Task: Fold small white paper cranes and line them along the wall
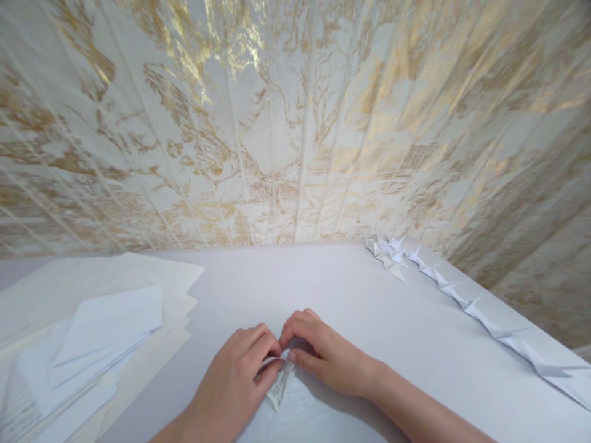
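Note:
A small folded paper piece (277, 394) with grey markings is pinched between my two hands near the front middle of the white table. My left hand (242, 372) holds its left side between thumb and fingers. From the right, my right hand (318, 354) grips the upper edge, its fingertips meeting those of the left. The fingers partly hide the paper, and its pointed lower end shows beneath them.
Stacked white sheets (113, 320) lie over larger cream sheets (182, 280) at the left. Several folded paper shapes (450, 289) line the table's right edge, with more at the back right (385, 252). A gold-patterned curtain (277, 123) hangs behind the table (258, 277).

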Available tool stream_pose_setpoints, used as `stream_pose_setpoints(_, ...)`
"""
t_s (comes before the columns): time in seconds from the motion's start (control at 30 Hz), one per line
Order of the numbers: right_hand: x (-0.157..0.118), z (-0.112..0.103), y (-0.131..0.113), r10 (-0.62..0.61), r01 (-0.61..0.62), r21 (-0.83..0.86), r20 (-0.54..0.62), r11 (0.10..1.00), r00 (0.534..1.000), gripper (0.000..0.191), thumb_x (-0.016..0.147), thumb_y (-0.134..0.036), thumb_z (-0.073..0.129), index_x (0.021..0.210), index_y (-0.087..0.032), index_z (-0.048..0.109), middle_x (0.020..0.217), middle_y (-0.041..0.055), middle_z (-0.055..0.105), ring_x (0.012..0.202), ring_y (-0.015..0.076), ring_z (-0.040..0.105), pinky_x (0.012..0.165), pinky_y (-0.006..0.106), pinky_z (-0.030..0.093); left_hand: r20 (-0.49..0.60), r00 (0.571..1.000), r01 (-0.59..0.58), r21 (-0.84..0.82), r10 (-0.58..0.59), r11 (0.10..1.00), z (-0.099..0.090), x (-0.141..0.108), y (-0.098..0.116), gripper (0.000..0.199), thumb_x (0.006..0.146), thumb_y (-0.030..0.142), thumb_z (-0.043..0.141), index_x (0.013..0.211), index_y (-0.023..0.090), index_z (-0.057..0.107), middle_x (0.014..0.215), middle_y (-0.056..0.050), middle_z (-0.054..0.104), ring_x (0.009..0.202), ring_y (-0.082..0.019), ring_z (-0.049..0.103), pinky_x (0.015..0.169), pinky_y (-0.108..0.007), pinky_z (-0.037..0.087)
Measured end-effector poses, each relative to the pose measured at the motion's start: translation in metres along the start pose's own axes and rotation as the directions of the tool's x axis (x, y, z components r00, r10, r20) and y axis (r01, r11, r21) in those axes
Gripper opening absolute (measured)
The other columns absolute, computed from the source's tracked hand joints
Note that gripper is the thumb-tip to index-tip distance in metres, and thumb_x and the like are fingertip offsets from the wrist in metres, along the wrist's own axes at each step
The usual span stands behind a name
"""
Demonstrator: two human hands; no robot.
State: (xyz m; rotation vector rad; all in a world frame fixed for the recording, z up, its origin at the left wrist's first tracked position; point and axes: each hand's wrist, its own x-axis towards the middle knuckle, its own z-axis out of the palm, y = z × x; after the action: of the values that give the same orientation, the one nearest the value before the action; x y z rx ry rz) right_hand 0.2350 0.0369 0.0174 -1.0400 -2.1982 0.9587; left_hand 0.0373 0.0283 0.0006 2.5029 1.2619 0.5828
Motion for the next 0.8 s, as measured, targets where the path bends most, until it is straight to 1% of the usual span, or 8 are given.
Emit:
stream_pose_setpoints(0.1,-0.001,0.000,0.001,-0.022,0.022,-0.008,0.000,1.000,1.000,0.017,0.087,-0.004,0.056,0.090,-0.020,0.061,0.092,0.0011,0.061,0.093,0.0181,0.053,0.091,0.034,0.037,-0.004,1.000,0.016,0.017,-0.016,1.000,-0.001,0.003,0.002,0.013,0.086,0.010,0.064,0.079,0.020,0.060,0.082,0.001,0.064,0.078,-0.020,0.061,0.071,-0.032,0.046)
stream_pose_setpoints(0.23,0.000,0.001,0.000,-0.043,0.043,-0.002,0.009,0.999,0.999,0.013,0.094,-0.010,0.052,0.089,-0.020,0.059,0.089,0.0008,0.061,0.089,0.0175,0.053,0.089,0.034,0.038,0.007,0.999,0.033,0.020,-0.033,0.999,-0.002,0.005,0.003,0.011,0.088,0.013,0.061,0.081,0.020,0.061,0.084,0.000,0.065,0.080,-0.021,0.062,0.073,-0.033,0.046)
stream_pose_setpoints(0.3,0.000,0.004,-0.002,-0.026,0.026,-0.024,0.002,0.999,1.000,0.010,0.094,-0.012,0.055,0.088,-0.020,0.058,0.090,0.0009,0.060,0.089,0.0178,0.052,0.088,0.034,0.038,0.017,0.999,0.046,0.018,-0.047,0.999,-0.002,0.004,0.004,0.012,0.089,0.011,0.060,0.080,0.020,0.061,0.083,0.000,0.064,0.080,-0.021,0.062,0.073,-0.033,0.046)
stream_pose_setpoints(0.4,0.001,0.012,-0.006,0.021,-0.026,-0.098,-0.055,0.995,0.998,0.008,0.092,-0.013,0.059,0.087,-0.019,0.057,0.091,0.0015,0.059,0.089,0.0187,0.050,0.085,0.034,0.039,0.033,0.997,0.073,0.011,-0.073,0.997,-0.003,0.002,0.003,0.015,0.088,0.008,0.055,0.080,0.019,0.061,0.083,0.000,0.064,0.080,-0.021,0.061,0.073,-0.033,0.046)
stream_pose_setpoints(0.47,0.001,0.017,-0.008,0.058,-0.069,-0.126,-0.089,0.990,0.994,0.009,0.090,-0.013,0.062,0.086,-0.019,0.056,0.091,0.0019,0.058,0.089,0.0193,0.049,0.084,0.034,0.039,0.046,0.996,0.074,-0.023,-0.073,0.997,-0.005,0.002,0.002,0.016,0.090,0.009,0.052,0.081,0.019,0.060,0.083,0.000,0.064,0.080,-0.021,0.061,0.074,-0.033,0.046)
stream_pose_setpoints(0.53,0.001,0.020,-0.009,0.082,-0.093,-0.129,-0.088,0.987,0.993,0.013,0.087,-0.011,0.066,0.087,-0.019,0.056,0.092,0.0018,0.058,0.091,0.0195,0.048,0.084,0.033,0.039,0.063,0.997,0.054,-0.093,-0.049,0.994,-0.008,0.002,-0.001,0.019,0.094,0.014,0.046,0.081,0.021,0.058,0.084,0.000,0.063,0.080,-0.020,0.061,0.074,-0.032,0.045)
stream_pose_setpoints(0.67,0.002,0.020,-0.008,0.090,-0.101,-0.136,-0.085,0.985,0.992,0.023,0.078,-0.004,0.069,0.089,-0.019,0.055,0.095,0.0012,0.058,0.093,0.0196,0.048,0.086,0.033,0.038,0.104,0.995,0.034,-0.221,-0.011,0.975,-0.016,0.004,-0.007,0.029,0.101,0.024,0.035,0.081,0.022,0.057,0.083,0.001,0.062,0.080,-0.018,0.060,0.075,-0.030,0.044)
stream_pose_setpoints(0.8,0.003,0.019,-0.006,0.093,-0.104,-0.122,-0.088,0.987,0.992,0.025,0.076,-0.002,0.067,0.087,-0.020,0.054,0.093,0.0003,0.058,0.093,0.0192,0.047,0.087,0.033,0.037,0.091,0.995,0.054,-0.285,-0.029,0.957,-0.016,0.002,-0.009,0.033,0.103,0.032,0.031,0.084,0.023,0.057,0.082,0.001,0.063,0.078,-0.018,0.059,0.074,-0.029,0.043)
